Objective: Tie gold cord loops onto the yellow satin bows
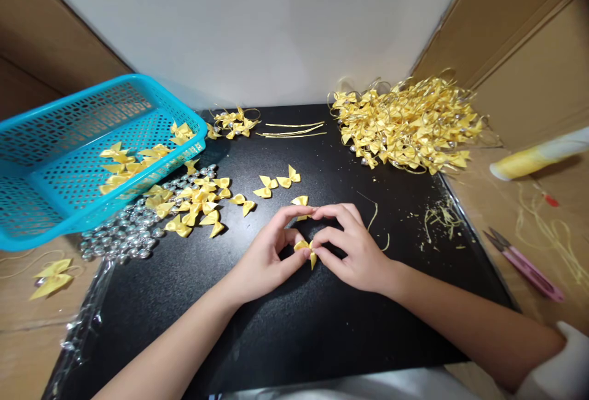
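Just right of the middle of the black table, my left hand and my right hand meet over a small yellow bow. Both hands pinch it between thumb and fingers, one from each side. The index fingertips touch above it, beside another yellow bow that they partly cover. Two loose bows lie a little farther back. Left of my left hand, a cluster of yellow bows rests against silver beads.
A blue basket holding several bows stands at the left. Gold cords lie at the back. A large heap of corded bows fills the back right. Thread scraps, pink snips and a yellow-white roll are at the right.
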